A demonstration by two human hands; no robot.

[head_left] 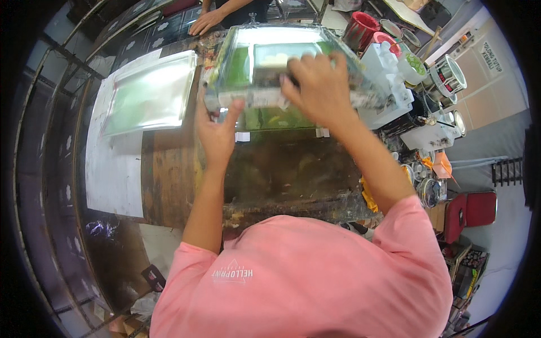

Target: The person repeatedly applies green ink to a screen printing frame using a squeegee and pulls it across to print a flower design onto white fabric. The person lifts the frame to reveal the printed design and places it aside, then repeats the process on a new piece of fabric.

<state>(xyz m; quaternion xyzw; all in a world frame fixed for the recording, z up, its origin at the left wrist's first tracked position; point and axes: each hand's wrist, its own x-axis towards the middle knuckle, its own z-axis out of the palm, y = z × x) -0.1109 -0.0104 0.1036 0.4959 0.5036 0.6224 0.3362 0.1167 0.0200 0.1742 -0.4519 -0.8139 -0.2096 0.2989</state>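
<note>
A screen printing frame (256,100) with a green mesh is tilted, its near edge raised off the table. My left hand (217,132) is closed on its near left corner, thumb on the front bar. My right hand (321,84) is closed over a brownish bar that looks like a squeegee (269,74), lying across the mesh; the hand partly hides it and motion blurs it. Under the raised edge shows a glossy green-looking sheet (276,120), with small white tabs (242,137) at its near side.
Clear plastic sheets (152,93) lie on white paper (112,174) at the left of the stained wooden table (270,180). Cans and tubs (448,76) crowd the right, near a white plastic container (383,84). Another person's hand (207,22) rests at the far edge. Metal racks (51,169) stand left.
</note>
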